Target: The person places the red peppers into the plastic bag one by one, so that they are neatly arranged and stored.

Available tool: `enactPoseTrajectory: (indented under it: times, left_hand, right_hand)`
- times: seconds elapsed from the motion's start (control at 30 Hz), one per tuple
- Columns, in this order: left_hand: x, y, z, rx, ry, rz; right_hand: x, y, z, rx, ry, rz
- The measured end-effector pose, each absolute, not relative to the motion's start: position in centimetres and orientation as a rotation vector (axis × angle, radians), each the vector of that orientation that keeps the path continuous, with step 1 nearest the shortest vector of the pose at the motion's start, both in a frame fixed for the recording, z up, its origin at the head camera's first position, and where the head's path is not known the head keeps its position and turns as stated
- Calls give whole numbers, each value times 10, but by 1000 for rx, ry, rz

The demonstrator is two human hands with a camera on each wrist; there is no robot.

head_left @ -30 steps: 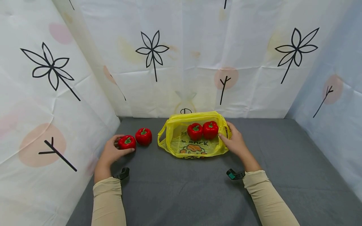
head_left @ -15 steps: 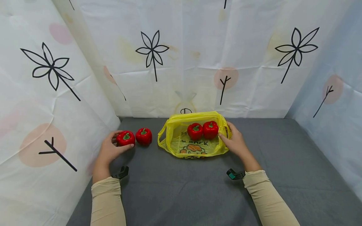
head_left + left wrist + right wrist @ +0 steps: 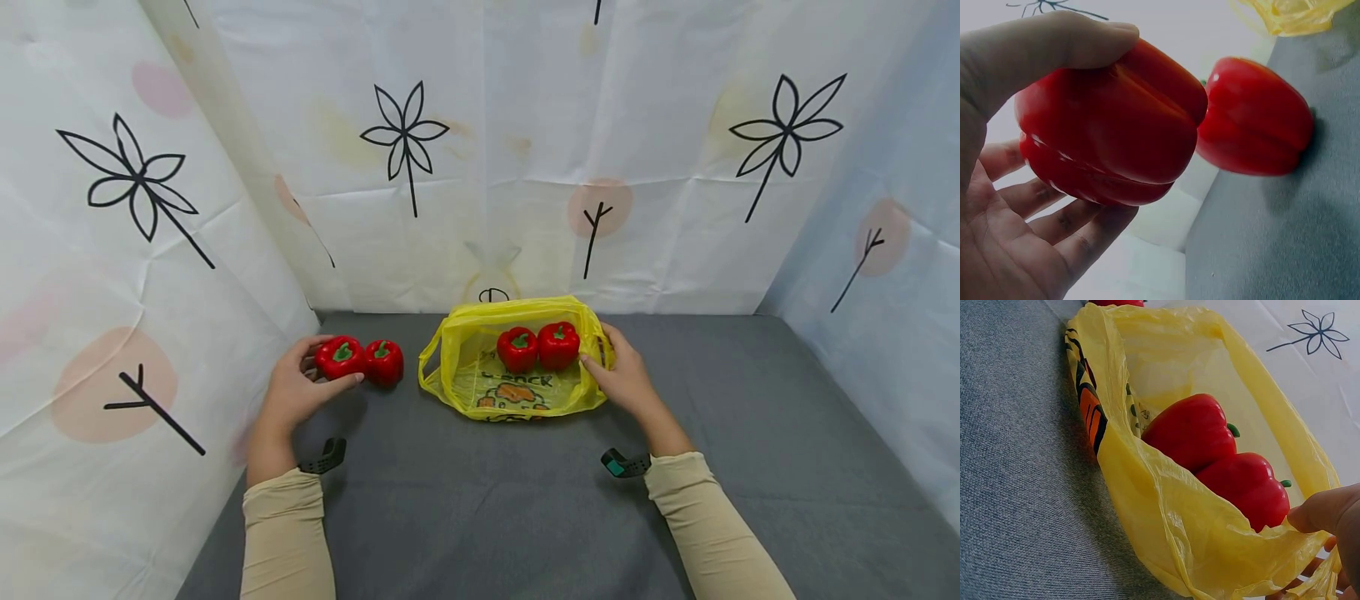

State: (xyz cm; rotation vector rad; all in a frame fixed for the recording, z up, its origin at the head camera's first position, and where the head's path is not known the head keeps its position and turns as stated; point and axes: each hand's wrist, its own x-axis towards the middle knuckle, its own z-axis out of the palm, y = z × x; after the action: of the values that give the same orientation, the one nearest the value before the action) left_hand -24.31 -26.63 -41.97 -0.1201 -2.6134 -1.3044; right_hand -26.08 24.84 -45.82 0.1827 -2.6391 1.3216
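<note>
My left hand (image 3: pixel 294 390) holds a red bell pepper (image 3: pixel 1110 125) between thumb and fingers, lifted off the grey table as the left wrist view shows. Just right of it a second red bell pepper (image 3: pixel 386 364) sits on the table, overlapped by the held one in the head view. My right hand (image 3: pixel 624 375) pinches the right rim of a yellow plastic bag (image 3: pixel 465 367), its thumb inside the edge and fingers outside. The bag's mouth is spread wide. Inside, two more red bell peppers (image 3: pixel 1191 431) lie side by side near the right hand.
Grey cloth covers the table (image 3: pixel 480 500). White printed curtains (image 3: pixel 495 150) rise behind it and on both sides, the left one close beside my left arm. The bag's left handle loop (image 3: pixel 429 358) lies toward the loose pepper.
The left hand has raised its pepper and shifted it slightly up and to the right, closer to the neighbouring pepper. My right hand and the bag have stayed in place.
</note>
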Motion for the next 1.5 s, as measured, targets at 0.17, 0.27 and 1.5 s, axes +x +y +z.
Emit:
enactPoseTrajectory:
  times: [0.17,0.27,1.5]
  left_hand:
    - [-243,-258,-415,-152,-2625,-1285]
    - [-244,-254,-415,-178,-2623,-1278]
    - [-251,-177,-422,-516,-2631,-1455]
  right_hand:
    - [-261,249,-458,180,-2639,1310]
    - [-261,249,-458,180,-2639,1308]
    - [-259,247,-458,178,-2661,1318]
